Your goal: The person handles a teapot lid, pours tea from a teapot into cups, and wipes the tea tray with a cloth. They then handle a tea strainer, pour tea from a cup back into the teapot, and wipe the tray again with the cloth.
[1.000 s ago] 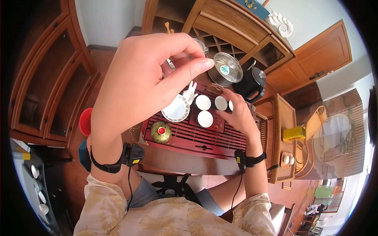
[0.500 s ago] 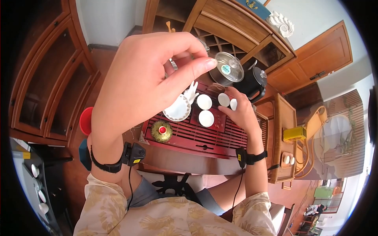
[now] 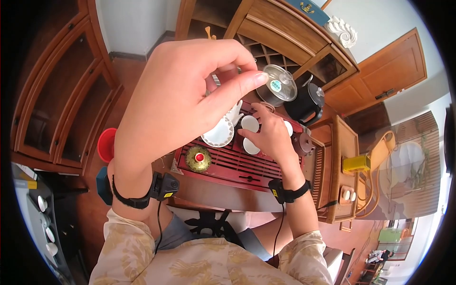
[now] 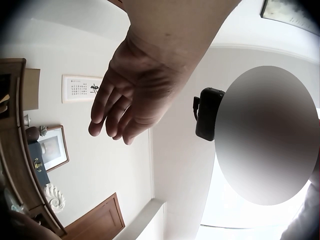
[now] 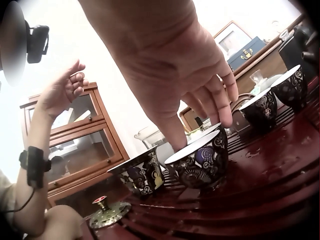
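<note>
My left hand [image 3: 190, 90] is raised high in front, thumb near the loosely bent forefinger; its fingers [image 4: 120, 110] hang relaxed with nothing in them. My right hand [image 3: 270, 133] reaches over the small cups on the red slatted tea tray [image 3: 228, 168], fingers apart. In the right wrist view its thumb dips at the rim of a dark patterned cup [image 5: 200, 160], white inside. A second cup [image 3: 250, 123] is beside the thumb. Two more cups [image 5: 260, 110] stand beyond the fingers. Left of these is a wide white bowl [image 3: 218, 133] with a patterned rim.
A green-gold lid [image 3: 198, 158] with a red knob lies on the tray's near left. At its right end is a brown teapot [image 3: 302, 142]. Behind stand a glass-lidded pot [image 3: 278, 88] and a black kettle [image 3: 306, 102]. A red bin [image 3: 106, 144] is at left.
My right hand has moved left, from the right-hand cups to above the middle cups, uncovering the teapot. The left hand keeps its pose as the view shifts slightly.
</note>
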Action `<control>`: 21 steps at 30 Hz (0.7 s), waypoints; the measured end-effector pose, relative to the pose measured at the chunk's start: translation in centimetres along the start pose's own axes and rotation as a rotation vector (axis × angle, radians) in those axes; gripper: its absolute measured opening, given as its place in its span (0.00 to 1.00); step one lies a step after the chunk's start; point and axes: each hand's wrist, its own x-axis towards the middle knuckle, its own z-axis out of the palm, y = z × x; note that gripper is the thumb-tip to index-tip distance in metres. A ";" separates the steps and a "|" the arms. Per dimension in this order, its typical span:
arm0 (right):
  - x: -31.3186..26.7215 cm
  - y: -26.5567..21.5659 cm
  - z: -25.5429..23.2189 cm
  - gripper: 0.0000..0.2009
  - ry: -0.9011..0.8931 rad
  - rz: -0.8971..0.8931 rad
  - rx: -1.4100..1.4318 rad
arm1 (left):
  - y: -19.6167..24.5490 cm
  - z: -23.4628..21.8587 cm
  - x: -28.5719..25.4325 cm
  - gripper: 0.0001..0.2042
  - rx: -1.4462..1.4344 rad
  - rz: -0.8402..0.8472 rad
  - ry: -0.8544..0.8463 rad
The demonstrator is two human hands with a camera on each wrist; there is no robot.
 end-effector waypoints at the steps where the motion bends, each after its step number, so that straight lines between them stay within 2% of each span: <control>1: 0.1 -0.1 0.0 0.38 0.000 0.000 0.012 | 0.0 -0.1 0.0 0.05 0.002 0.001 -0.001; 6: 0.6 -0.4 -0.7 0.37 0.018 0.046 0.066 | 0.0 -0.3 0.0 0.05 0.007 -0.004 -0.006; 12: 2.1 1.8 0.2 0.33 0.113 -0.004 0.027 | 0.0 -0.3 0.0 0.05 -0.012 -0.029 -0.032; 21: 1.9 2.0 0.3 0.32 0.086 0.044 0.077 | 0.1 -0.1 0.0 0.05 0.010 -0.015 -0.023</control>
